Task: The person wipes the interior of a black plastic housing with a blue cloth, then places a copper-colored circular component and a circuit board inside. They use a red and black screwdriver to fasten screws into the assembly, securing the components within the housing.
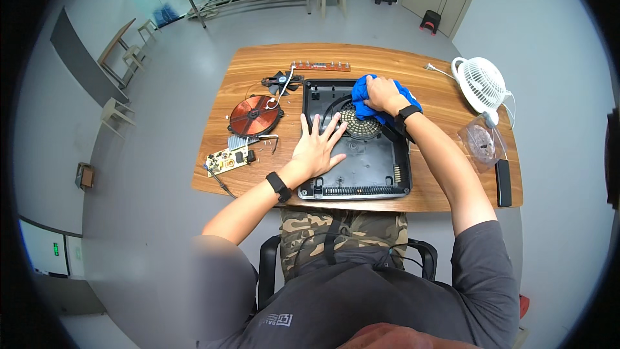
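Note:
A black plastic housing (368, 161), an open shallow shell with a round vent grille (359, 124) and slotted near edge, lies on the table in front of me. My left hand (315, 150) rests on its left side, fingers spread and flat, holding nothing. At the far right corner of the shell, my right hand (383, 94) presses down on a bunched blue cloth (405, 94), its fingers curled over the fabric. The cloth covers part of the grille and the shell's rim. What lies under it is hidden.
Left of the shell are a copper coil disc (254, 116), a small black fan (281, 82) and a circuit board (227, 160). A narrow red board (321, 66) lies beyond. At right are a white fan (480, 84), a clear plastic bag (482, 143) and a black oblong object (503, 183).

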The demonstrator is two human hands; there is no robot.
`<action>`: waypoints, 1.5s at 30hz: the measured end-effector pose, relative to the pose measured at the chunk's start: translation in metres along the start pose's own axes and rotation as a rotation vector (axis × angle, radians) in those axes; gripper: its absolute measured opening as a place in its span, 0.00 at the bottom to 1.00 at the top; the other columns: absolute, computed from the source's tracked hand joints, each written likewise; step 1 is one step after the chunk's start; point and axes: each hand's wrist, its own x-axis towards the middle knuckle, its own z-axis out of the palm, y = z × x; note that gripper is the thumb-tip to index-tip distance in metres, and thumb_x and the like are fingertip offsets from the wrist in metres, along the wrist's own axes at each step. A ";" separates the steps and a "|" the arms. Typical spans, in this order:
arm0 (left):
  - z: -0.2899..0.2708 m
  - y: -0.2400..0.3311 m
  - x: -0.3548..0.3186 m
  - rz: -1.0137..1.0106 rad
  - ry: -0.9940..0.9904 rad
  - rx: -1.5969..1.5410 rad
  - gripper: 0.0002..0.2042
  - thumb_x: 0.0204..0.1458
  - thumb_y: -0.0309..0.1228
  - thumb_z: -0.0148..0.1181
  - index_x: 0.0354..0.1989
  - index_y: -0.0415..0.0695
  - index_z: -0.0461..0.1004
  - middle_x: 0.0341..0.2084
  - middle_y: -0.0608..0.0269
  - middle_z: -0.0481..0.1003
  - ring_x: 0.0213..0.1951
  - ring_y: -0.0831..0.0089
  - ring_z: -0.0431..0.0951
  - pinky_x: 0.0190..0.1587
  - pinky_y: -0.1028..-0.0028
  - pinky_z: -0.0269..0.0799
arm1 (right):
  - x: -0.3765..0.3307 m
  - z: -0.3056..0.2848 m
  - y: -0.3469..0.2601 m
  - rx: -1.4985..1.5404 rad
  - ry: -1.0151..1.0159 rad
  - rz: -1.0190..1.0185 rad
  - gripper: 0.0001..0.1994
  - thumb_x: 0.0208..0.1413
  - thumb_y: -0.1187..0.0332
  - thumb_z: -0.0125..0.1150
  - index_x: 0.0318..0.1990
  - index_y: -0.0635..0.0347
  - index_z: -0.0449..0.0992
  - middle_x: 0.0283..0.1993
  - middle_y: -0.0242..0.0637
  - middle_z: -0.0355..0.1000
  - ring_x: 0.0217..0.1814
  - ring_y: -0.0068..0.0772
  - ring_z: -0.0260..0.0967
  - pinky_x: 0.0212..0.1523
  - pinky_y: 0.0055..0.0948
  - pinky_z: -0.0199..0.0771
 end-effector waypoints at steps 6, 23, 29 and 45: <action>0.001 0.001 -0.002 -0.004 -0.024 0.026 0.39 0.65 0.62 0.37 0.79 0.52 0.47 0.78 0.52 0.44 0.71 0.35 0.56 0.67 0.25 0.40 | -0.012 0.013 -0.008 -0.079 0.119 -0.006 0.31 0.51 0.53 0.73 0.54 0.66 0.69 0.48 0.54 0.77 0.54 0.60 0.75 0.56 0.51 0.74; -0.001 0.000 0.001 0.005 -0.032 0.004 0.39 0.66 0.62 0.36 0.78 0.52 0.48 0.78 0.54 0.45 0.72 0.35 0.55 0.67 0.25 0.39 | 0.008 0.007 0.057 0.792 -0.034 -0.034 0.39 0.50 0.51 0.74 0.62 0.71 0.70 0.54 0.62 0.76 0.59 0.55 0.75 0.62 0.43 0.74; 0.002 -0.005 -0.003 -0.009 -0.041 0.006 0.39 0.65 0.63 0.35 0.78 0.51 0.48 0.78 0.54 0.45 0.72 0.35 0.55 0.67 0.25 0.39 | 0.023 -0.044 -0.004 0.565 0.167 -0.141 0.39 0.49 0.47 0.74 0.62 0.66 0.71 0.58 0.60 0.74 0.62 0.60 0.72 0.63 0.46 0.72; 0.002 -0.003 -0.001 -0.008 -0.067 -0.035 0.40 0.64 0.65 0.37 0.79 0.53 0.48 0.73 0.55 0.60 0.72 0.34 0.54 0.68 0.24 0.35 | 0.045 -0.015 -0.095 0.232 -0.134 -0.283 0.38 0.52 0.42 0.68 0.63 0.58 0.70 0.59 0.50 0.74 0.66 0.52 0.66 0.64 0.57 0.56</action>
